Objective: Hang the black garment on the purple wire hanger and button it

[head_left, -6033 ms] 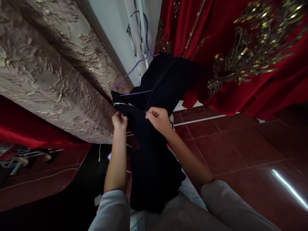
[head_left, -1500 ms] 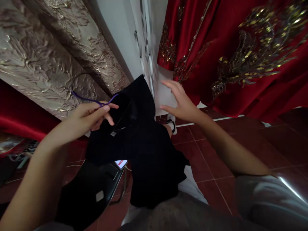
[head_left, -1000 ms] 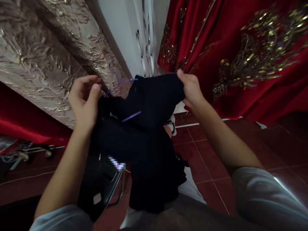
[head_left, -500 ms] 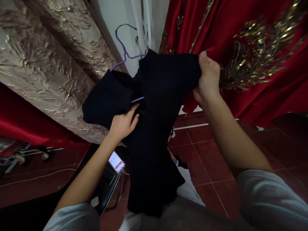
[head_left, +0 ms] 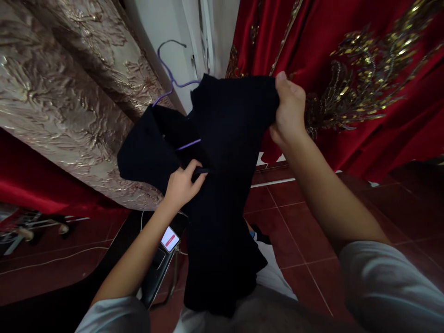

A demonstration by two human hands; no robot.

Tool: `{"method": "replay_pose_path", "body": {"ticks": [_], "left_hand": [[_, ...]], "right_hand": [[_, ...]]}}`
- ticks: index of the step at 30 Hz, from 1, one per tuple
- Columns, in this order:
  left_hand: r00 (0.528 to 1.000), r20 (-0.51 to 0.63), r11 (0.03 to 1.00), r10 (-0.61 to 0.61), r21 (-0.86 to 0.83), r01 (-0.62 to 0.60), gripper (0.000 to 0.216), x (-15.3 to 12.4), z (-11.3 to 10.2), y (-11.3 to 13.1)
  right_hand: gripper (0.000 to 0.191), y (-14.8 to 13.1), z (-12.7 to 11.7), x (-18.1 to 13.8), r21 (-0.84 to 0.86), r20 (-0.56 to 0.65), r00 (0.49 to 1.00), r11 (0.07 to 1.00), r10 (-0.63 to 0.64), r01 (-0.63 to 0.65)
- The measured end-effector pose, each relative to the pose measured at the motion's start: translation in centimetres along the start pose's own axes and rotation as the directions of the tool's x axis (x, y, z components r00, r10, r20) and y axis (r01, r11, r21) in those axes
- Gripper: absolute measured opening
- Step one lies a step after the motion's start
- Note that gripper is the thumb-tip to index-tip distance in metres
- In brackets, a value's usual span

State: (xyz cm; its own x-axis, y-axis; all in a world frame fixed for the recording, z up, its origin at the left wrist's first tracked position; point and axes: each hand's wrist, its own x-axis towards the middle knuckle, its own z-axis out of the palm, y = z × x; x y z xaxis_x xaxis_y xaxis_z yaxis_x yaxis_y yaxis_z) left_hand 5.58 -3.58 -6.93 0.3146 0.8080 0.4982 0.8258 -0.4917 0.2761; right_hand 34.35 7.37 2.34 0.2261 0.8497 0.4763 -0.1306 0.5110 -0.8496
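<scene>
At the far left, red cloth (head_left: 34, 173) hangs above a white cable (head_left: 69, 254) on the tiled floor (head_left: 298, 240). Next comes a cream fabric (head_left: 69, 92) with a raised, glinting pattern, reaching up past the top edge. Below it is a black surface (head_left: 154, 273) with a metal leg, bearing a lit phone (head_left: 169, 239). A purple hanger (head_left: 172, 83) rises from the neck opening of a dark garment (head_left: 225, 185), its hook free and its bar showing inside the opening. The left hand (head_left: 180, 187) pinches the garment's edge at the lower end of that opening between thumb and index finger. The garment, short-sleeved, spreads between both hands, its hem down near the wearer's white legwear (head_left: 275, 273). The right hand (head_left: 291, 108) has its fingers closed on the sleeve end, pulling it out taut. Behind and beyond hangs a red drape (head_left: 340, 23) bearing a gold sequinned motif (head_left: 374, 78).
</scene>
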Motion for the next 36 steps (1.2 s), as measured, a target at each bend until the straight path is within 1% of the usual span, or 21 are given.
{"method": "replay_pose_path", "body": {"ticks": [3,5,8,10,11,12,14,15,16,17,18,19,20,22,24,26,28,29,31,33,36], "left_hand": [[0.999,-0.021,0.999,0.028,-0.032,-0.029,0.02,0.0,-0.2,0.5],[0.998,-0.034,0.996,0.058,-0.07,-0.061,0.018,-0.3,-0.2,0.9],[0.996,-0.042,0.982,0.085,-0.167,-0.091,0.014,-1.6,0.4,1.8],[0.994,-0.073,0.963,0.083,-0.251,-0.099,0.012,-3.0,1.3,2.6],[0.992,-0.101,0.95,0.075,-0.295,-0.102,0.011,-3.7,1.9,3.1],[0.989,-0.133,0.936,0.062,-0.337,-0.104,0.01,-4.4,2.5,3.7],[0.98,-0.198,0.908,-0.001,-0.41,-0.082,0.007,-5.5,3.8,4.9],[0.971,-0.235,0.895,-0.055,-0.442,-0.056,0.004,-5.9,4.4,5.6],[0.955,-0.272,0.88,-0.121,-0.475,-0.024,0.005,-6.2,5.1,6.3],[0.931,-0.308,0.861,-0.193,-0.508,0.01,0.009,-6.3,5.6,7.1],[0.901,-0.341,0.838,-0.268,-0.544,0.044,0.015,-6.3,6.1,7.9],[0.865,-0.368,0.81,-0.341,-0.582,0.072,0.019,-6.3,6.6,8.8],[0.829,-0.38,0.775,-0.411,-0.624,0.098,0.021,-6.3,6.9,9.6],[0.758,-0.377,0.69,-0.532,-0.712,0.13,0.021,-6.1,7.2,11.2],[0.711,-0.353,0.599,-0.608,-0.792,0.119,0.024,-6.1,7.1,12.3],[0.716,-0.319,0.542,-0.621,-0.835,0.098,0.041,-6.2,6.8,12.7],[0.746,-0.279,0.525,-0.604,-0.844,0.109,0.058,-6.6,6.5,12.6],[0.76,-0.262,0.527,-0.595,-0.841,0.122,0.061,-6.8,6.5,12.5],[0.783,-0.253,0.542,-0.568,-0.831,0.124,0.061,-7.3,6.6,12.1],[0.801,-0.276,0.563,-0.531,-0.821,0.091,0.058,-7.6,7.0,11.8],[0.795,-0.33,0.61,-0.509,-0.79,0.062,0.055,-7.8,7.6,11.4]], "right_hand": [[0.047,-0.1,-1.4,0.5,0.017,-0.091,0.994,0.999,0.053,-0.051],[0.043,0.1,-2.6,-0.3,0.086,-0.163,0.986,0.996,0.044,-0.031],[0.033,0.9,-4.4,-2.7,0.193,-0.19,0.982,0.981,0.027,0.011],[0.021,1.6,-5.4,-4.7,0.227,-0.192,0.981,0.974,0.041,0.004],[0.014,1.9,-5.6,-5.8,0.226,-0.224,0.973,0.974,0.054,-0.002],[0.012,2.2,-5.6,-7.0,0.215,-0.289,0.956,0.977,0.06,0.004],[0.025,2.5,-4.9,-10.1,0.143,-0.443,0.896,0.989,0.031,0.036],[0.027,2.6,-4.2,-12.1,0.091,-0.513,0.859,0.994,-0.001,0.056],[0.021,2.7,-3.3,-14.2,0.041,-0.535,0.844,0.997,-0.033,0.065],[0.011,2.9,-2.3,-16.4,0.008,-0.511,0.859,1.0,-0.015,0.022],[0.008,3.0,-1.3,-18.7,0.006,-0.451,0.892,0.999,0.033,-0.034],[0.01,3.2,-0.3,-20.7,0.01,-0.334,0.935,0.992,0.121,-0.125],[0.01,3.4,0.5,-22.4,0.002,-0.221,0.956,0.98,0.192,-0.197],[0.014,3.7,1.6,-24.7,-0.033,-0.035,0.958,0.957,0.286,-0.287],[0.018,3.7,2.0,-25.4,-0.07,0.071,0.95,0.951,0.306,-0.301],[0.018,3.5,2.1,-25.2,-0.096,0.103,0.953,0.956,0.285,-0.276],[0.021,3.4,2.0,-25.0,-0.112,0.067,0.966,0.964,0.251,-0.243],[0.023,3.4,2.1,-25.1,-0.121,0.037,0.97,0.965,0.239,-0.233],[0.023,3.5,2.4,-25.3,-0.142,0.002,0.973,0.963,0.232,-0.229],[0.023,3.6,2.7,-25.7,-0.159,0.017,0.971,0.96,0.237,-0.232],[0.02,3.7,3.0,-25.7,-0.171,0.06,0.968,0.958,0.243,-0.23]]}}
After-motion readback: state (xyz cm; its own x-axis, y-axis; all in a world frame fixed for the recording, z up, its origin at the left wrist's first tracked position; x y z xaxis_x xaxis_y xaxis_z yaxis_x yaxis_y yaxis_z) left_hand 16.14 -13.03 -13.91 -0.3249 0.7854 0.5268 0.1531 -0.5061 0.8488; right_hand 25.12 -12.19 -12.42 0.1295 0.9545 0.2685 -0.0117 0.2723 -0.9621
